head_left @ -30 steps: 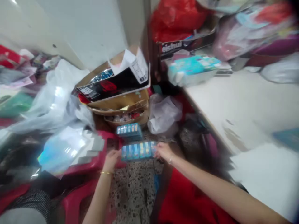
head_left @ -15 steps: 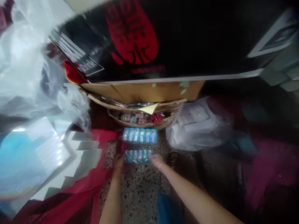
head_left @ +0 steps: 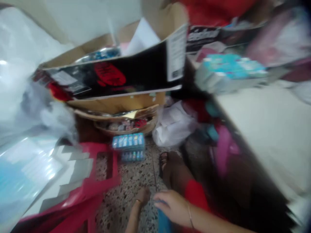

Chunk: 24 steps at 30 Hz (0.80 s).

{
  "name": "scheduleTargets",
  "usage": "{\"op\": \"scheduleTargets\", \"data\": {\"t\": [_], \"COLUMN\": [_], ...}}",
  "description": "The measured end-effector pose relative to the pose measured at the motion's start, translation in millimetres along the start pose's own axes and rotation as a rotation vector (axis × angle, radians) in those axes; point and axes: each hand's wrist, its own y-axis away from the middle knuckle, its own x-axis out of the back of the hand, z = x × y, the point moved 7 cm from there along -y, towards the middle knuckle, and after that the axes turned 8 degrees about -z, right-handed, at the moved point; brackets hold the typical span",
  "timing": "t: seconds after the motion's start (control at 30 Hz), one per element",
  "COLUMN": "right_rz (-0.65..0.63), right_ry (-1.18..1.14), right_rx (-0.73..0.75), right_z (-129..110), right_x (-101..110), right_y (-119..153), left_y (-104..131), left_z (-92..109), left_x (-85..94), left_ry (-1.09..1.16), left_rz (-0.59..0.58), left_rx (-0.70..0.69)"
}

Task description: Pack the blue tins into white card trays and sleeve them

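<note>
Speckled floor point(head_left: 127, 174): A tiled strip runs between the red stool point(head_left: 110, 183) at my left and a sandalled foot point(head_left: 163, 161) at my right, below a black carton point(head_left: 145, 71) on top of a brown box point(head_left: 116, 101).

Blue packs: The rear pack point(head_left: 128, 141) sits before the brown box, and the front pack point(head_left: 132, 156) shows at its near side; whether they are stacked or edge to edge, I cannot tell.

The change: Half a second ago I hold the front pack between both hands; now it is out of my grasp on the floor, and, by my reading, its placing is done.

Left hand point(head_left: 143, 195): Drawn back toward me over the floor, well apart from the packs, too blurred to tell whether it is closed.

Right hand point(head_left: 170, 205): Fingers bent above a blue item point(head_left: 164, 223); whether they grip it, I cannot tell.

Stool edge: The red frame comes near the packs' left side, limiting sideways reach there.

Plastic bag point(head_left: 177, 121): White and crumpled, it bounds the packs' right with a narrow gap.

White surface point(head_left: 262, 119): Its long edge stands farther right, well apart from both hands; the widest approach appears to be from my side.
</note>
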Motion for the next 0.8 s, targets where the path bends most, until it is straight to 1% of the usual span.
{"op": "scheduleTargets", "data": {"t": [0.03,0.07,0.1,0.13,0.17,0.2,0.23,0.27,0.3,0.33,0.37,0.4,0.43,0.47,0.5,0.53,0.6,0.63,0.7,0.8], "right_rz": [0.033,0.071,0.121,0.187,0.269,0.373,0.501,0.648,0.807,0.972,1.13,1.275,1.387,1.467,1.523,1.56,1.595,1.6,1.593,1.571], "right_ry": [0.026,0.063,0.11,0.165,0.222,0.274,0.318,0.35,0.369,0.376,0.374,0.366,0.354,0.342,0.323,0.296,0.218,0.173,0.084,-0.024], "right_rx": [0.005,0.018,0.037,0.052,0.061,0.056,0.037,0.008,-0.032,-0.086,-0.153,-0.234,-0.318,-0.387,-0.439,-0.476,-0.508,-0.509,-0.484,-0.407], "right_z": [-9,-17,-24,-29,-30,-29,-24,-17,-8,4,17,31,46,61,74,86,106,114,125,136], "right_x": [6,13,21,31,41,51,61,69,72,71,64,53,38,22,5,-10,-35,-44,-55,-58], "right_y": [27,54,81,109,139,172,210,250,294,339,382,423,458,486,508,524,540,542,538,525], "left_y": [8,16,24,32,42,54,69,87,108,133,159,184,208,229,246,258,270,270,265,253], "left_z": [18,38,61,88,120,156,196,238,281,323,362,396,424,447,463,475,484,486,487,489], "left_x": [-12.7,-21.4,-25.6,-26.0,-23.7,-21.0,-20.5,-24.3,-33.8,-48.3,-65.7,-87.0,-109.8,-130.8,-152.3,-171.4,-200.1,-208.6,-217.5,-223.4], "left_ry": [-0.054,-0.096,-0.114,-0.104,-0.064,-0.003,0.06,0.096,0.09,0.058,0.016,-0.054,-0.136,-0.228,-0.361,-0.509,-0.821,-0.953,-1.137,-1.225], "left_rz": [-0.001,0.019,0.066,0.134,0.217,0.301,0.368,0.408,0.414,0.391,0.365,0.309,0.241,0.201,0.151,0.111,0.047,0.019,-0.065,-0.305], "left_rx": [-0.039,-0.091,-0.159,-0.248,-0.351,-0.463,-0.584,-0.705,-0.826,-0.958,-1.081,-1.202,-1.321,-1.426,-1.518,-1.59,-1.664,-1.669,-1.633,-1.503]}}
